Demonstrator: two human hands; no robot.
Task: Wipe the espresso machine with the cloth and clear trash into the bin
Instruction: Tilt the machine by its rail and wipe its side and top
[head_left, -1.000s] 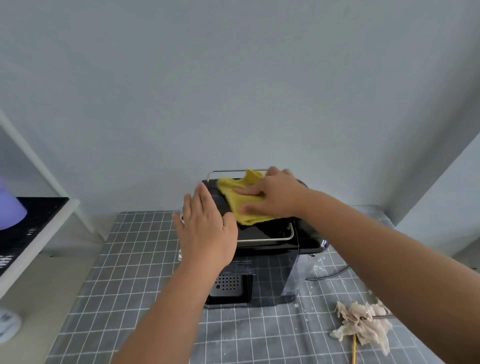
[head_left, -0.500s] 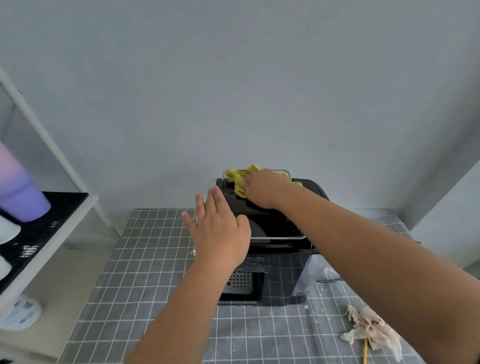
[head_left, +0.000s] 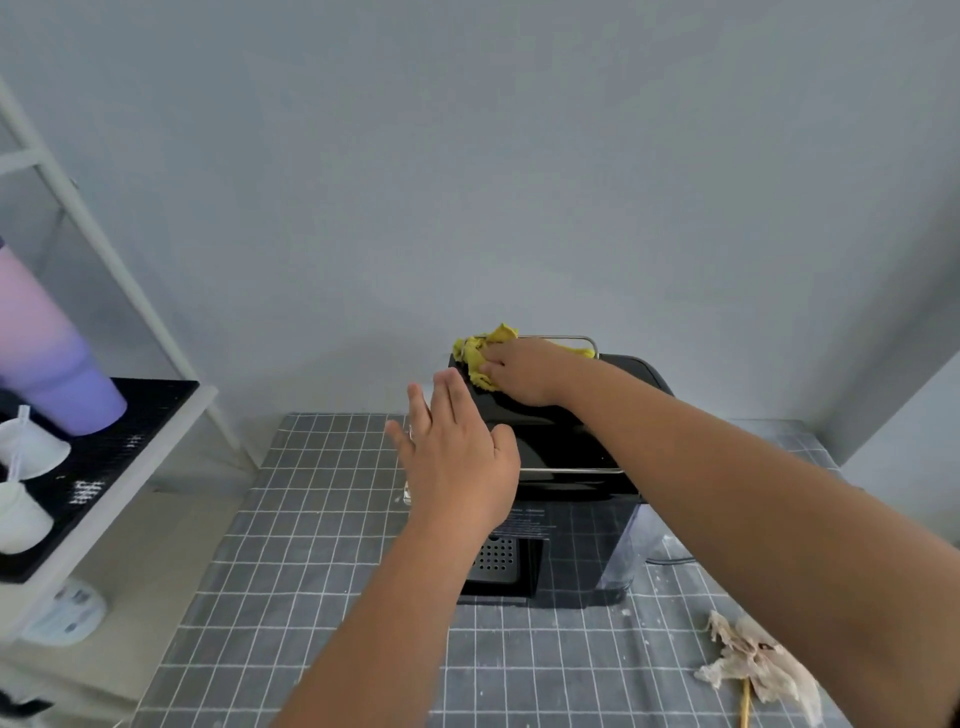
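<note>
Pressing the yellow cloth (head_left: 475, 358) at the espresso machine (head_left: 561, 441) top's rear edge, right hand (head_left: 519, 371) fingers bunching it, risks snagging the rail; left hand (head_left: 457, 462) flat, empty

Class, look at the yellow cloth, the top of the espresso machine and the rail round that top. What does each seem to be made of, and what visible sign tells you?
Yellow cloth: soft woven fabric, since it bunches into folds under the right hand.
Espresso machine top: probably glossy black plastic; it shows reflections.
Rail: looks like polished metal, thin, silvery and bright.

soft even daylight; faint shadows; wide-angle edge bending; left edge blurred
</note>
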